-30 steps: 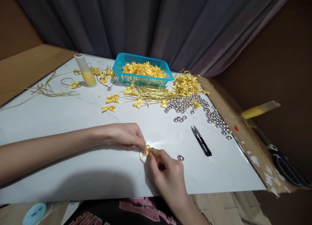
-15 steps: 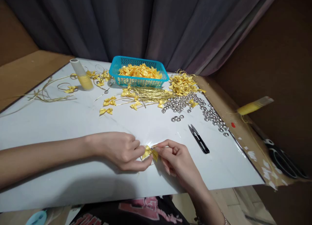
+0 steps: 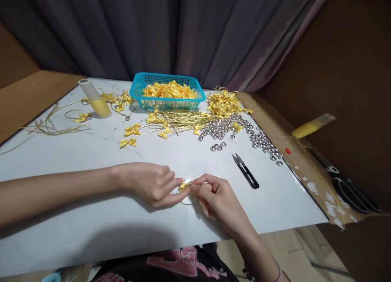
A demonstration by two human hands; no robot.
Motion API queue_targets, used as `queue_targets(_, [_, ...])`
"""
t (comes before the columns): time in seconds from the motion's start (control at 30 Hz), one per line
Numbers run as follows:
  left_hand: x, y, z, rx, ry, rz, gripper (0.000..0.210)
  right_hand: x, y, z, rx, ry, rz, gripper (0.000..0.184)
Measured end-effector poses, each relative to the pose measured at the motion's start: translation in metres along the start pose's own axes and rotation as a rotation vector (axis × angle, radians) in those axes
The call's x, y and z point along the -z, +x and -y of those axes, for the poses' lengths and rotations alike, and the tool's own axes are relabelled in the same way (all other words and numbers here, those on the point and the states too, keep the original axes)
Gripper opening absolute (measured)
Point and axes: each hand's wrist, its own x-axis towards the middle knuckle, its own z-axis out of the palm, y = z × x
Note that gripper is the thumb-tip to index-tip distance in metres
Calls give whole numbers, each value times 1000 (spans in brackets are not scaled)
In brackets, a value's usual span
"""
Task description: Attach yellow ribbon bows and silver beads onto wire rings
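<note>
Near the front of the white board, a small yellow ribbon bow (image 3: 183, 187) is between my two hands, with a thin gold cord loop (image 3: 187, 203) curving below it. My left hand (image 3: 154, 186) is closed at the bow's left side, its index finger and thumb against it. From the right, my right hand (image 3: 218, 196) pinches the bow's other end; its fingertips hide part of the ribbon and cord. Black thread snips (image 3: 246, 171) lie to the right of my right hand, blades pointing away.
Behind my hands stand a blue basket (image 3: 168, 104) of yellow bows, a gold cord bundle (image 3: 186, 118), a bow pile (image 3: 224, 102) and scattered silver beads (image 3: 216, 129). A yellow thread cone (image 3: 99, 106) is back left. Scissors (image 3: 351, 192) and another thread cone (image 3: 314, 126) are at right.
The bow has turned and shows less between my fingers, while the cord loop below it shows more. My left fingertips have shifted. The whole view has moved slightly.
</note>
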Motion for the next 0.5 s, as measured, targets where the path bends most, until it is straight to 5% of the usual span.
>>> queue_targets(0.17, [-5, 1, 0, -27, 95, -168, 27, -1, 1, -2, 16, -19, -14, 18])
queue_targets(0.5, [-9, 1, -1, -167, 219, -220, 22, -10, 1, -5, 55, 56, -61, 13])
